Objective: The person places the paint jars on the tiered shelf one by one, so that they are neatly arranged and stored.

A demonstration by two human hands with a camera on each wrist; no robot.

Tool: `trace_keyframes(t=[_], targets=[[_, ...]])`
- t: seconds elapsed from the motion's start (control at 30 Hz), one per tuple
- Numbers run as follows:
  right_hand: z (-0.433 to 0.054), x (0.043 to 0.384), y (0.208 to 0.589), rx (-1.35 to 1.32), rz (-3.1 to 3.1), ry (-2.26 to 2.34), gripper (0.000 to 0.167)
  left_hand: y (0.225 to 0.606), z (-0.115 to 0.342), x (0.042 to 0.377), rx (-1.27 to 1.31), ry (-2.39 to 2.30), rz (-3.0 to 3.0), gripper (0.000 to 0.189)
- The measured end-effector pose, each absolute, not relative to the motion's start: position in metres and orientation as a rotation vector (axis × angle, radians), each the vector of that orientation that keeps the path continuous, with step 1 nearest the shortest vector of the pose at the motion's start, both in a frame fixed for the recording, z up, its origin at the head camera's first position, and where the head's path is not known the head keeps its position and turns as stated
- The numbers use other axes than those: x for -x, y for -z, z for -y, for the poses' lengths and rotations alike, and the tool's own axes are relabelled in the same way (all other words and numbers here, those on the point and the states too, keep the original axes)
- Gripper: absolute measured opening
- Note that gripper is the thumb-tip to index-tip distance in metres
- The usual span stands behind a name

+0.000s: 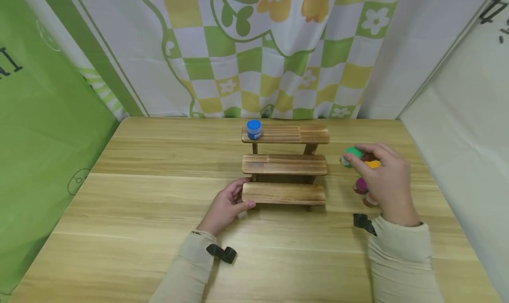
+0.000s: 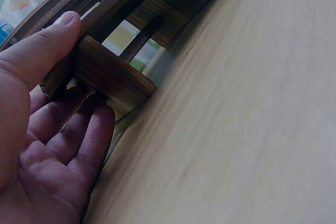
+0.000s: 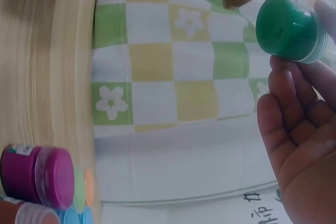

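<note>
A three-step wooden display stand (image 1: 284, 193) stands mid-table. My left hand (image 1: 226, 209) holds the left end of its lowest step; in the left wrist view the thumb (image 2: 60, 32) lies along the step and the fingers reach beneath, beside the end leg (image 2: 113, 80). My right hand (image 1: 391, 183) pinches a small green jar (image 1: 353, 153) between thumb and fingers, right of the stand. The right wrist view has this green jar (image 3: 286, 30) raised above the table, its other fingers loosely bent. A blue-lidded jar (image 1: 254, 130) sits at the left end of the top step.
Near and partly behind my right hand stand a purple jar (image 1: 361, 186), a brownish-orange jar (image 1: 370, 200) and a yellow-orange lid (image 1: 373, 164). Several more coloured lids show behind the purple jar (image 3: 55, 177) in the right wrist view. A checked curtain (image 1: 274, 64) hangs behind the table.
</note>
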State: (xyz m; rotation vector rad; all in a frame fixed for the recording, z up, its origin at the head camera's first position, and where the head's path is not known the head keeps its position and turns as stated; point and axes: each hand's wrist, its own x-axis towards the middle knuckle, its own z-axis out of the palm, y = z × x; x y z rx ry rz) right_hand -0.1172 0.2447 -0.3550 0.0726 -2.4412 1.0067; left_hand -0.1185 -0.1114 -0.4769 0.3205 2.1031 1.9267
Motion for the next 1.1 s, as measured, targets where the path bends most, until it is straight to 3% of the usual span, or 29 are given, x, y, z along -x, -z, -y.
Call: trace_keyframes(t=[1.1], targets=[[-0.201,0.149,0.337,-0.552,2.348,-0.796,0.033,0.478,0.111,0.119,-0.318,-1.952,-2.082,0.069]])
